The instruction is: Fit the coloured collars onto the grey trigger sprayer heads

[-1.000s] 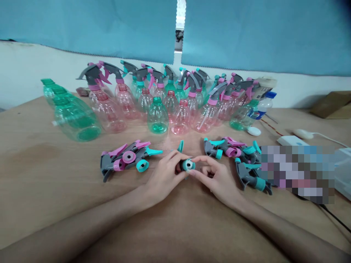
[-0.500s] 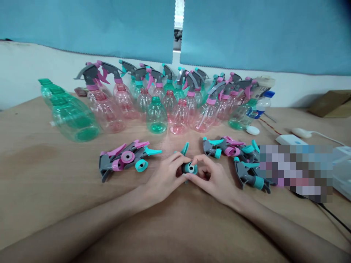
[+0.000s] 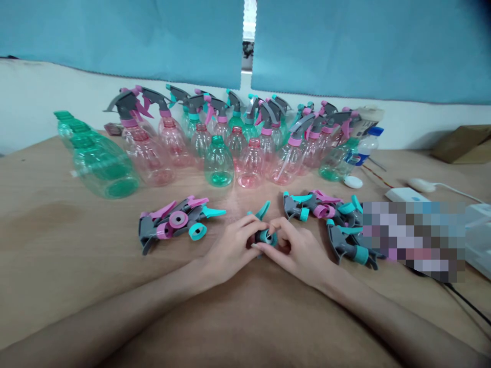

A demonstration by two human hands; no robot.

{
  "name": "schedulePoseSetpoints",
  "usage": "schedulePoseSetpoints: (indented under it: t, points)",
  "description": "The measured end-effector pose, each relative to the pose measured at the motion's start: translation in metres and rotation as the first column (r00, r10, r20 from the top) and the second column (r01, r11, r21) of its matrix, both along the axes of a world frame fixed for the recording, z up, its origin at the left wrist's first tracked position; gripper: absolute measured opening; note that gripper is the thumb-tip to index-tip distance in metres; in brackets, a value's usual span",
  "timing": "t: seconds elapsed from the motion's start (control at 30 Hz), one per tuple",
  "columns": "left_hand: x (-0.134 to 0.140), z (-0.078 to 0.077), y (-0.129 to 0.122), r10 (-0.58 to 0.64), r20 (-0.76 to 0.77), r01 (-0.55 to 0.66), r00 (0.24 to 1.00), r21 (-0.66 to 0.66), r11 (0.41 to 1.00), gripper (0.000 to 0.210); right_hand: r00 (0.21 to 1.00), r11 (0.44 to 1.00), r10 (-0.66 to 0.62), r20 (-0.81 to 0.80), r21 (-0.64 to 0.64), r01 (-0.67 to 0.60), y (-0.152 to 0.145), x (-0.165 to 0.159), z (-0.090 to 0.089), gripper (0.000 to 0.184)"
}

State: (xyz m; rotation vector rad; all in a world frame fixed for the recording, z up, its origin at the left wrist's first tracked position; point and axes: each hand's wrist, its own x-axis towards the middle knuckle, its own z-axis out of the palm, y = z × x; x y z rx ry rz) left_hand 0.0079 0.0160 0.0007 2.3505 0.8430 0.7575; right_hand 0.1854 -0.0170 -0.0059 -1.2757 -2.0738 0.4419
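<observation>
Both hands meet in front of me over a grey and teal spray trigger head (image 3: 265, 236). My left hand (image 3: 238, 241) is closed around its body, with the teal lever sticking up past the fingers. The collar opening faces me and to the right. My right hand (image 3: 298, 246) pinches at the teal collar, index finger at its rim and thumb below. The fingers hide much of the trigger head. Left of my hands lies a group of pink, teal and grey trigger heads (image 3: 178, 221). More trigger heads (image 3: 347, 242) lie to the right.
Behind stand several pink and green bottles, some with trigger heads fitted, such as an open green bottle (image 3: 219, 162) and an open pink bottle (image 3: 251, 166). Green bottles (image 3: 111, 168) stand at left. A white power strip (image 3: 408, 197) and a blurred patch are at right.
My right index finger has moved onto the collar opening and partly covers it. The trigger head has turned slightly in my hands. Everything else stays in place.
</observation>
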Motion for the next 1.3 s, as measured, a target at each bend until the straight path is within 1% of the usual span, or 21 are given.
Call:
schedulePoseSetpoints:
  t: [0.17, 0.47, 0.6, 0.67, 0.77, 0.87, 0.97, 1.07, 1.17, 1.23, 1.3]
  points:
    - [0.0005, -0.0013, -0.0008, -0.016, -0.021, 0.017, 1.0, 0.019, 1.0, 0.008, 0.999, 1.0, 0.022, -0.043, -0.008, -0.022, 0.0008, 0.0, -0.0005, 0.024]
    - [0.0014, -0.0003, -0.0016, -0.034, -0.027, 0.035, 0.999, 0.016, 0.999, 0.013, 0.998, 0.998, 0.03, -0.059, 0.065, -0.026, 0.001, -0.0007, -0.0018, 0.025]
    - [0.0009, -0.0007, -0.0017, -0.023, -0.019, 0.023, 1.0, 0.023, 0.999, 0.016, 0.999, 0.999, 0.033, -0.013, 0.039, -0.033, 0.0, 0.0003, -0.0018, 0.028]
    - [0.0004, -0.0011, -0.001, -0.014, -0.009, 0.015, 1.0, 0.019, 1.0, 0.014, 0.999, 0.999, 0.034, -0.026, -0.001, -0.034, -0.0005, 0.001, -0.002, 0.028]
    - [0.0001, -0.0011, 0.0002, 0.011, 0.004, -0.011, 1.0, 0.002, 1.0, 0.013, 0.995, 0.996, 0.018, -0.099, -0.09, -0.027, -0.0013, 0.0012, -0.0014, 0.026]
    - [0.0007, 0.0003, 0.0003, 0.04, 0.029, -0.039, 0.999, -0.019, 0.999, 0.015, 0.98, 0.985, -0.037, -0.197, -0.175, 0.002, -0.0019, 0.0004, 0.0005, 0.026]
    - [0.002, 0.0028, -0.0003, 0.079, 0.024, -0.078, 0.997, -0.043, 0.996, 0.018, 0.956, 0.975, -0.082, -0.283, -0.222, 0.018, -0.0016, 0.0004, 0.0013, 0.027]
    - [0.003, 0.005, -0.0008, 0.123, 0.001, -0.123, 0.992, -0.051, 0.991, 0.018, 0.931, 0.973, -0.138, -0.337, -0.222, 0.064, -0.0002, 0.0015, 0.0, 0.023]
    - [0.0028, 0.0059, -0.0009, 0.141, 0.008, -0.14, 0.99, -0.057, 0.988, 0.018, 0.9, 0.978, -0.177, -0.397, -0.177, 0.114, 0.0016, 0.0025, -0.0024, 0.017]
    - [0.0021, 0.0058, -0.0008, 0.152, 0.027, -0.151, 0.988, -0.058, 0.987, 0.018, 0.863, 0.98, -0.178, -0.472, -0.161, 0.114, 0.0027, 0.0029, -0.0043, 0.016]
    - [0.0014, 0.0054, -0.0005, 0.168, 0.045, -0.165, 0.985, -0.064, 0.984, 0.018, 0.814, 0.979, -0.184, -0.551, -0.174, 0.104, 0.0036, 0.0033, -0.0064, 0.019]
